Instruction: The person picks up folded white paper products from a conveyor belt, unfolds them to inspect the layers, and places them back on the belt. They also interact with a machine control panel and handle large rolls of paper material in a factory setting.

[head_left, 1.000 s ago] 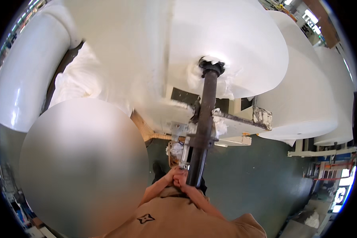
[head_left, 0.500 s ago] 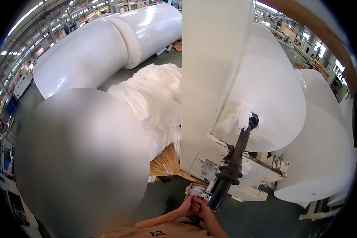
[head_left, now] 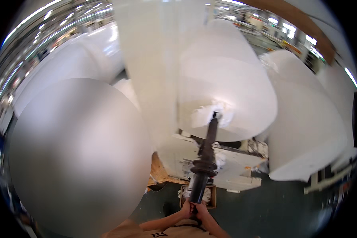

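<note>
A long dark metal shaft (head_left: pixel 204 160) with a flanged collar points away from me toward the end of a large white roll (head_left: pixel 230 95). Its narrow far tip lies against torn white material (head_left: pixel 215 115) around the roll's centre; how deep it sits I cannot tell. At the shaft's black near end, my left hand (head_left: pixel 187 209) and my right hand (head_left: pixel 202 209) are closed close together, one on each side. Part of their fingers is hidden behind the shaft end.
Below the shaft stands a box (head_left: pixel 212 196) of white scraps. A pale machine column (head_left: pixel 150 79) rises left of the roll. More white rolls (head_left: pixel 305 119) stand at right. A blurred grey disc (head_left: pixel 79 158) covers the left. A straw broom (head_left: pixel 158 168) lies beside the column.
The view has swung, so the shaft, roll and column appear further left. My hands were clasped beside the shaft's near end and now sit at that end, slightly further apart.
</note>
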`<state>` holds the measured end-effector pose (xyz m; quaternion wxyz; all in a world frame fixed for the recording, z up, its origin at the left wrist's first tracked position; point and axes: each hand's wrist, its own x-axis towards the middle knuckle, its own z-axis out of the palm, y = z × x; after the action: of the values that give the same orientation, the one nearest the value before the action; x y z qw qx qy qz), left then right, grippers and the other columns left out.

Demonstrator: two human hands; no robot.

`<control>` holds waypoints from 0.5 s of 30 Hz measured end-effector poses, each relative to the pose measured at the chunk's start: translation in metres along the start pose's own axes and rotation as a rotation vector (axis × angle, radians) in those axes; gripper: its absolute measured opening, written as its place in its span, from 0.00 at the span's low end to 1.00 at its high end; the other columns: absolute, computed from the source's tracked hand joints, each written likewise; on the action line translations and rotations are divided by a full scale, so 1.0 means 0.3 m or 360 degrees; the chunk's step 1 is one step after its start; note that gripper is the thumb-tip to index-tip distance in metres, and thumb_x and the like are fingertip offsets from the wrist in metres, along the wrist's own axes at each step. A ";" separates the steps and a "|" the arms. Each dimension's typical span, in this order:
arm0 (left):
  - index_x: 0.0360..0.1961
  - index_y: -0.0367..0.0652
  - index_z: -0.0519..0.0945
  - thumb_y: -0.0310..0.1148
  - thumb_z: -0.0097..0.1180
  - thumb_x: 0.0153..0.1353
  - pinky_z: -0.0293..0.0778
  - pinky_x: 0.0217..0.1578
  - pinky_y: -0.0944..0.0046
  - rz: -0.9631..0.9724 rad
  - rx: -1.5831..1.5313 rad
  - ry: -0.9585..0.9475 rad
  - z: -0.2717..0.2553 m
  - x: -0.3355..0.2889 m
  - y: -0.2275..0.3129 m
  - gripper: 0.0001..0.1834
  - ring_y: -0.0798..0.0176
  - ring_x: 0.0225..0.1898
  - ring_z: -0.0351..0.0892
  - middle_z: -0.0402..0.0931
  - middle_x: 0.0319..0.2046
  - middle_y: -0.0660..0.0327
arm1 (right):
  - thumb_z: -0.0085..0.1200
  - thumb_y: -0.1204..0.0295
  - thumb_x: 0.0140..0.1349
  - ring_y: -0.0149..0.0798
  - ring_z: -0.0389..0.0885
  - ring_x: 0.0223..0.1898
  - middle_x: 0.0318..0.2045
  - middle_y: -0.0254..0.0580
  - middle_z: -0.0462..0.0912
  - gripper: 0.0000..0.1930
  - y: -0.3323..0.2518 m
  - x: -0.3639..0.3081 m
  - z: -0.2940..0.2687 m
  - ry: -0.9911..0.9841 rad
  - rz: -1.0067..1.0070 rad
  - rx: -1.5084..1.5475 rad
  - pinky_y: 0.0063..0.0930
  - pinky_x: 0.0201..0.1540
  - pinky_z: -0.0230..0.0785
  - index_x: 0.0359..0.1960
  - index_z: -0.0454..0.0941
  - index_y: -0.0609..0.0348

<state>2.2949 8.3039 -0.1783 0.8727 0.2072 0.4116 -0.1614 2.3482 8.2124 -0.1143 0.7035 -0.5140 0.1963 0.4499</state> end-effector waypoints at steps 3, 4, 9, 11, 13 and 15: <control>0.18 0.58 0.70 0.50 0.49 0.64 0.62 0.14 0.64 -0.0075 0.0067 -0.0048 -0.015 0.013 0.001 0.18 0.69 0.11 0.62 0.63 0.11 0.72 | 0.49 0.74 0.65 0.33 0.71 0.14 0.16 0.36 0.72 0.05 0.004 -0.032 0.059 0.0389 -0.0151 -0.0055 0.30 0.15 0.60 0.31 0.73 0.58; 0.17 0.58 0.69 0.50 0.49 0.63 0.62 0.15 0.64 -0.0046 0.0069 -0.0040 -0.014 0.021 0.004 0.19 0.69 0.11 0.62 0.63 0.11 0.72 | 0.49 0.75 0.65 0.32 0.70 0.14 0.16 0.36 0.72 0.04 0.010 -0.044 0.075 0.0516 -0.0246 -0.0106 0.30 0.15 0.60 0.32 0.74 0.59; 0.15 0.60 0.66 0.51 0.49 0.64 0.67 0.16 0.65 -0.0041 0.0012 0.0248 -0.012 0.026 -0.046 0.21 0.69 0.12 0.65 0.63 0.10 0.72 | 0.52 0.73 0.64 0.30 0.69 0.13 0.14 0.34 0.72 0.07 0.044 -0.045 0.041 0.0474 -0.0272 -0.0200 0.29 0.15 0.58 0.28 0.77 0.59; 0.17 0.60 0.68 0.51 0.47 0.65 0.69 0.19 0.65 0.0056 0.0041 0.0115 -0.050 0.051 -0.045 0.20 0.69 0.13 0.67 0.64 0.11 0.73 | 0.55 0.71 0.64 0.30 0.69 0.13 0.15 0.33 0.72 0.06 0.042 -0.028 0.053 0.0415 -0.0225 -0.0024 0.29 0.15 0.57 0.29 0.78 0.57; 0.22 0.58 0.71 0.52 0.44 0.68 0.70 0.19 0.63 0.0065 -0.0017 0.0110 -0.010 0.040 -0.039 0.19 0.69 0.15 0.68 0.66 0.14 0.72 | 0.60 0.67 0.61 0.30 0.68 0.13 0.16 0.33 0.74 0.09 0.091 0.059 -0.006 0.0338 -0.0295 -0.0039 0.29 0.15 0.57 0.29 0.78 0.58; 0.31 0.55 0.75 0.54 0.42 0.70 0.74 0.24 0.61 0.0113 -0.0119 -0.0412 -0.105 0.104 0.023 0.19 0.67 0.21 0.74 0.73 0.20 0.69 | 0.63 0.64 0.58 0.33 0.72 0.16 0.17 0.36 0.75 0.11 0.123 0.146 0.011 0.0368 -0.0361 -0.0240 0.31 0.18 0.63 0.29 0.78 0.58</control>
<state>2.2965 8.3221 -0.2194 0.9307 0.1665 0.2938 -0.1403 2.3394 8.2367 -0.1657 0.6819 -0.6324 0.1823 0.3191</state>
